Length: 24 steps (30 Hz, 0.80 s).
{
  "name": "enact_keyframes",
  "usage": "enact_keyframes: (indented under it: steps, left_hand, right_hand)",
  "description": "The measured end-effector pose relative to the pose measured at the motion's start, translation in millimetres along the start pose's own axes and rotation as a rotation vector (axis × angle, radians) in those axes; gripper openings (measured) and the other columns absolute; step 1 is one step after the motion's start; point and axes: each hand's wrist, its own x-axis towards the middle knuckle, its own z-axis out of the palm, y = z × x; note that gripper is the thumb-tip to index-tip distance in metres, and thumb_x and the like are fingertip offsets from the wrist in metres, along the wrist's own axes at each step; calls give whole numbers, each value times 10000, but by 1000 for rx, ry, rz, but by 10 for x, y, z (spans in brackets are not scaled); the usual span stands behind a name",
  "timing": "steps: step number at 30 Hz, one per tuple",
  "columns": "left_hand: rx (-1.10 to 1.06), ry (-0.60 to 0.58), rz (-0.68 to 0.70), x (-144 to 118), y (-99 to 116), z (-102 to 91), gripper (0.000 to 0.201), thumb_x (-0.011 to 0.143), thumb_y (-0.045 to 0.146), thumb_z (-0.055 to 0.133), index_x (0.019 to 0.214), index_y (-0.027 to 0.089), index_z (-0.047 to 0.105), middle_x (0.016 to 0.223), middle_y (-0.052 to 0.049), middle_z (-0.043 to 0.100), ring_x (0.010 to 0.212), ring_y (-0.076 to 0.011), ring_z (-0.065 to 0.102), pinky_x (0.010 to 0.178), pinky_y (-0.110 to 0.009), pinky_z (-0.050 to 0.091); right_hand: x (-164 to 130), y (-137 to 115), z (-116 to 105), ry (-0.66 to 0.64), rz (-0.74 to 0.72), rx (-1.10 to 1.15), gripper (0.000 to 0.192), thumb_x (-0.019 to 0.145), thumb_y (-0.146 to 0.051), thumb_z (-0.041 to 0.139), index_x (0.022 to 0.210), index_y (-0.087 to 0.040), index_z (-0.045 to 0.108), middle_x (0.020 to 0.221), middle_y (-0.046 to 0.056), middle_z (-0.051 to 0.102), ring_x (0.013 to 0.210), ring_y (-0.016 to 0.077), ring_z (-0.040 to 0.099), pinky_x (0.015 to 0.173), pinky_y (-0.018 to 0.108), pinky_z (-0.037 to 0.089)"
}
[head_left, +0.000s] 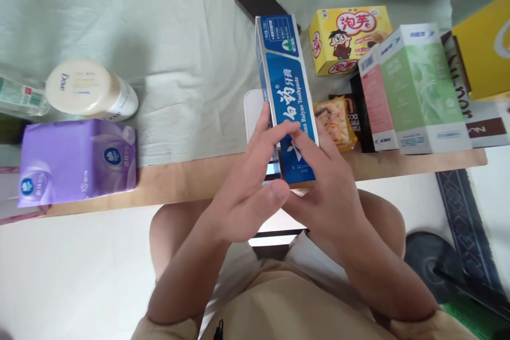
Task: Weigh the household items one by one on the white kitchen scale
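A blue and white toothpaste box (285, 69) is held up in front of me, over the table's near edge, with its long printed face toward me. My right hand (332, 186) wraps round its lower right side, fingers partly hidden behind it. On the left, my left hand (245, 196) has its fingers against the box's side and lower face, the thumb near its bottom end. Below the box lies a pale flat object with a rounded corner (251, 109), mostly covered by the box and my hands.
Left are a purple tissue pack (75, 162) and a cream Dove bottle (85, 87). A black phone (257, 0) lies behind the toothpaste box. To the right stand a yellow snack box (350, 37), a wrapped snack (337, 125) and a green-white carton (418, 90).
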Motion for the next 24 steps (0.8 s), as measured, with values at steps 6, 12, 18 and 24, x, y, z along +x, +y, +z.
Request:
enact_keyframes:
  steps: [6,12,18,24]
  left_hand:
    - [77,4,-116,52,-83,74,702,1008,734,413,1611,377,377,1825,23,161,1698,-301,219,1396,-540,298]
    - [126,368,-58,27,-138,-103,529,981,703,528,1365,348,608,1504,3,636,1499,-290,522,1309,-473,409]
    - [89,362,11,10,-168,-247,417,948,685,609,1164,346,722,1137,-4,768,1141,-264,709,1079,-492,561]
    - [51,341,54,-12,-154,-213,347,1031,585,534,1057,310,744,1047,-25,751,1027,-217,710,961,-400,566]
  right_hand:
    - [-2,119,-49,-133,37,-90,735,856,-359,646,1566,-262,482,1652,188,453,1524,393,517,1065,609,622]
    - [58,215,-326,34,-21,-78,521,920,-428,618,1420,-282,600,1626,143,499,1573,362,449,1294,688,385]
    - [134,250,-386,125,-20,-8,386,941,-374,547,1284,-242,662,1443,145,622,1436,335,572,1237,633,458]
    - [65,232,-374,109,-16,-7,348,1001,-379,497,1308,-325,652,1448,94,598,1464,313,542,1289,603,427]
